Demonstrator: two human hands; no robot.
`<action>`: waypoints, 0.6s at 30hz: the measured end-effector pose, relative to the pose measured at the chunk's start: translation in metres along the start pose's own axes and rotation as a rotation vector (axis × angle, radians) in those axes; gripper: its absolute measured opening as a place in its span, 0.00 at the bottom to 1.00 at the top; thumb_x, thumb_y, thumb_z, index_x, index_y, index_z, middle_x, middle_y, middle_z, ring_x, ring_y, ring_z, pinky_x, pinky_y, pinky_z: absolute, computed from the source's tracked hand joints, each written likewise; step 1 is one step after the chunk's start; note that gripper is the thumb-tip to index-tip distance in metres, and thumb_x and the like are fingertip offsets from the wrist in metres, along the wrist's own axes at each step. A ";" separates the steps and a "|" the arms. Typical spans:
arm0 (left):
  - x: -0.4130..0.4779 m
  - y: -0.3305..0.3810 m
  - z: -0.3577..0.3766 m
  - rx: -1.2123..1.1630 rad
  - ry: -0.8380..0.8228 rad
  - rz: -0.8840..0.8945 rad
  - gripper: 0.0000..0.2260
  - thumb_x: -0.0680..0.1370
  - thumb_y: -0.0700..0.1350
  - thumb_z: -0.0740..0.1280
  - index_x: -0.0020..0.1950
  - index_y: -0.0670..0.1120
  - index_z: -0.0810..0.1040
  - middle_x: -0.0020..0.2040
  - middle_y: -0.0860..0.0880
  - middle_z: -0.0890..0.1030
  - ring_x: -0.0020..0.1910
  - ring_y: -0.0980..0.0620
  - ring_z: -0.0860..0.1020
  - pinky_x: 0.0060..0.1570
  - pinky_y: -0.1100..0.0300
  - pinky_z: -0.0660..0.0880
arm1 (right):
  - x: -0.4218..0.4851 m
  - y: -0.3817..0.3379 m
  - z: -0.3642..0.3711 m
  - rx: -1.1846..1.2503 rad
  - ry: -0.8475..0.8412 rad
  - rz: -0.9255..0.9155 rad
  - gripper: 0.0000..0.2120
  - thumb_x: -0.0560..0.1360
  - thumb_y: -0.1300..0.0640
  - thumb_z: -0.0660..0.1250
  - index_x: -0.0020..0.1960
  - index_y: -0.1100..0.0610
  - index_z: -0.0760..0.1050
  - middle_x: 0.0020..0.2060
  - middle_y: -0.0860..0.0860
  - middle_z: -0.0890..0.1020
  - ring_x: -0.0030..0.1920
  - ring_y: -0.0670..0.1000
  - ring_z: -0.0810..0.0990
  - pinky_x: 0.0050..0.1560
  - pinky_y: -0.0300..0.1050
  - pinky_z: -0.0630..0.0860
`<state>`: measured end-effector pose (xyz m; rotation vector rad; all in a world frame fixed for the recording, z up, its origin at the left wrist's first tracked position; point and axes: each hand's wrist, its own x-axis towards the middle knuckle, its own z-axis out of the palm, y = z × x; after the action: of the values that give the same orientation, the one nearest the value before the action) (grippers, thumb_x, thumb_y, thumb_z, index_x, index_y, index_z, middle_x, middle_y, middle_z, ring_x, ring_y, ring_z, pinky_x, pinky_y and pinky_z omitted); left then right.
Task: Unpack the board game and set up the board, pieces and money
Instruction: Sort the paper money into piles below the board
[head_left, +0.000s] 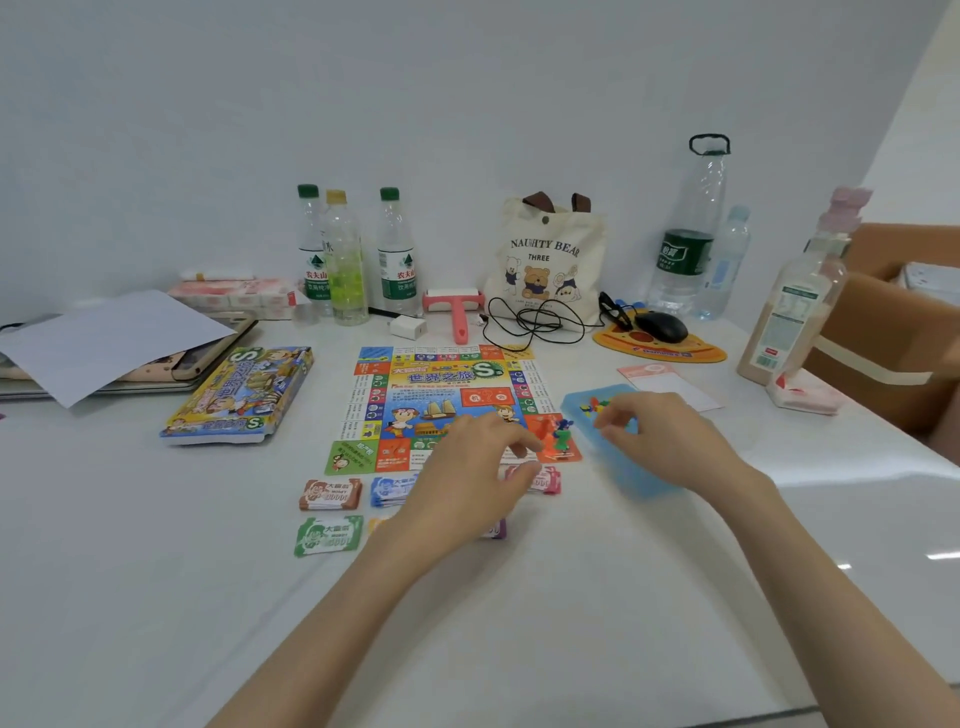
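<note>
white table (156, 545) against a bare white wall.

- far left: paper sheet (104, 343) covers a stack of flat devices. stack is cut off by the frame edge, so items cannot be identified.
- game box (236, 397) lies flat, left of the board. contents not visible.
- board (441, 395) is unfolded flat at table centre. part of its near edge is hidden by the left hand.
- money in front of the board: brown stack (331, 493) and green stack (328, 535) in full view. blue stack (389, 488) is half hidden. yellow and purple stacks show only as slivers beside the left wrist. pink stack (548, 480) is partly hidden behind the fingers.
- left hand (467, 467) hovers over the board's near edge, fingers loosely extended, holding nothing.
- two pawns (562, 439), one orange and one green-blue, stand on the board's near right corner; detail blurred.
- blue tray (628, 473), just right of the board, holds small coloured pieces (595, 406), too small to count.
- right hand (670, 441) is over the tray, fingers curled, thumb near forefinger. cannot tell whether it pinches a piece.
- far right: cardboard box (883, 322), cut off by the frame.
</note>
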<state>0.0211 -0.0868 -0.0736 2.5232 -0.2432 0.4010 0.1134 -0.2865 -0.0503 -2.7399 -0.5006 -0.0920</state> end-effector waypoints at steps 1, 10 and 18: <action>0.006 0.008 0.005 0.006 -0.004 0.012 0.11 0.78 0.49 0.65 0.60 0.53 0.79 0.54 0.55 0.78 0.58 0.52 0.70 0.61 0.59 0.63 | 0.000 0.008 -0.005 -0.024 0.004 0.037 0.09 0.79 0.53 0.62 0.55 0.47 0.78 0.53 0.44 0.80 0.49 0.46 0.75 0.47 0.42 0.70; 0.048 0.062 0.057 0.205 -0.136 0.085 0.17 0.80 0.52 0.62 0.67 0.50 0.74 0.64 0.50 0.75 0.64 0.48 0.65 0.60 0.55 0.65 | 0.012 0.048 -0.013 -0.139 -0.030 0.146 0.11 0.79 0.54 0.60 0.57 0.46 0.79 0.58 0.44 0.80 0.58 0.48 0.76 0.55 0.45 0.74; 0.065 0.075 0.090 0.303 -0.160 0.106 0.15 0.79 0.53 0.63 0.64 0.49 0.78 0.61 0.49 0.78 0.61 0.46 0.68 0.53 0.53 0.67 | 0.027 0.060 -0.010 -0.281 -0.098 0.082 0.13 0.78 0.56 0.62 0.58 0.43 0.78 0.58 0.45 0.79 0.56 0.49 0.77 0.47 0.41 0.72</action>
<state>0.0838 -0.2047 -0.0852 2.8532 -0.4067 0.2948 0.1597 -0.3338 -0.0576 -3.0478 -0.4289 -0.0070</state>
